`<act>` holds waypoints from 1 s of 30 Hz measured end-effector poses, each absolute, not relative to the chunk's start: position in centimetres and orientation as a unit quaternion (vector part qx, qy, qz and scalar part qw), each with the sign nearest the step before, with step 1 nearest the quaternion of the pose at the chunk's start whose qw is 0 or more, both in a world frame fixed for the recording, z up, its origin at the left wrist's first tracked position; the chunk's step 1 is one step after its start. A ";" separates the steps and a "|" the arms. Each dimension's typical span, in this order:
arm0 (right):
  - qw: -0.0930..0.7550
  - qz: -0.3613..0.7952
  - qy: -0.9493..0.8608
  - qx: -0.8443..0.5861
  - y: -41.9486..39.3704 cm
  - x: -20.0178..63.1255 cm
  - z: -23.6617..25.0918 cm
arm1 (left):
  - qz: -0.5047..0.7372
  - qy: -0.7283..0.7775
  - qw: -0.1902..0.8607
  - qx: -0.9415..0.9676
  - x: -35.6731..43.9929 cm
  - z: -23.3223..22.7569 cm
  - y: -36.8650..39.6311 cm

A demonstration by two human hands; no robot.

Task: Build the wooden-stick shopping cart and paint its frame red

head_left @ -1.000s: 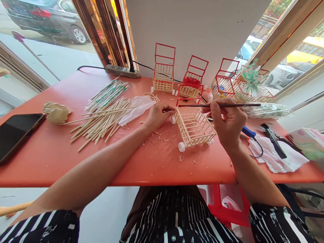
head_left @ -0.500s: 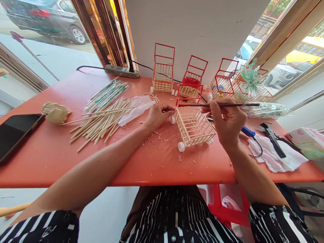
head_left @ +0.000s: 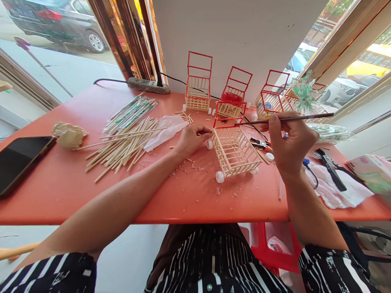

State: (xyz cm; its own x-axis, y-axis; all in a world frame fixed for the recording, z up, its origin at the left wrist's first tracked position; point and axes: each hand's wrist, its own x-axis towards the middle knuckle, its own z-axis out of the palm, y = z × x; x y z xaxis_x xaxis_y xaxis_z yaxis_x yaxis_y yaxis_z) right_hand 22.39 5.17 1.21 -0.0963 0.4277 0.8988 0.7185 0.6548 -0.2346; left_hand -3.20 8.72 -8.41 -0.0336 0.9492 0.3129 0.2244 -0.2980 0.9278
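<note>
A miniature wooden shopping cart (head_left: 235, 154) stands on white wheels in front of me, its handle frame (head_left: 229, 114) painted red and its slatted basket bare wood. My left hand (head_left: 195, 139) pinches the cart's back left corner, just above a wheel. In my right hand (head_left: 291, 140) a thin dark paintbrush (head_left: 305, 118) is gripped between thumb and fingers. The brush lies nearly level, its tip touching or very close to the right end of the red bar at the basket's back edge.
Behind stand finished-looking carts with red handles (head_left: 198, 91). Wooden sticks (head_left: 122, 150), wrapped sticks (head_left: 131, 114), a crumpled brown lump (head_left: 69, 135) and a phone (head_left: 24, 160) lie left. To the right are pliers (head_left: 259, 143), a black tool (head_left: 330, 169) and tissue (head_left: 351, 191).
My right hand has moved right with the paintbrush, its tip shifting from the left end of the red bar to the right end. My left hand stays on the cart's corner.
</note>
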 end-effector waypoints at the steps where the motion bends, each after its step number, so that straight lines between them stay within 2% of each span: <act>1: 0.542 -0.144 -0.729 -0.393 5.1 22.4 1.4 | 0.532 0.483 0.341 0.606 -3.2 -8.4 8.7; 6: 0.517 -0.174 -0.742 -0.389 4.4 22.1 1.4 | 0.530 0.486 0.344 0.604 -3.2 -8.4 8.7; 14: 0.505 -0.102 -0.774 -0.367 3.4 21.1 1.0 | 0.527 0.490 0.350 0.600 -3.2 -8.2 8.5; 21: 0.472 -0.192 -0.758 -0.407 3.5 21.7 1.6 | 0.533 0.478 0.348 0.605 -3.2 -8.4 8.6; 23: 0.469 -0.168 -0.773 -0.393 3.5 21.6 1.5 | 0.534 0.475 0.351 0.605 -3.2 -8.4 8.6; 30: 0.519 0.025 -0.792 -0.321 3.5 21.3 1.3 | 0.534 0.482 0.346 0.603 -3.2 -8.4 8.7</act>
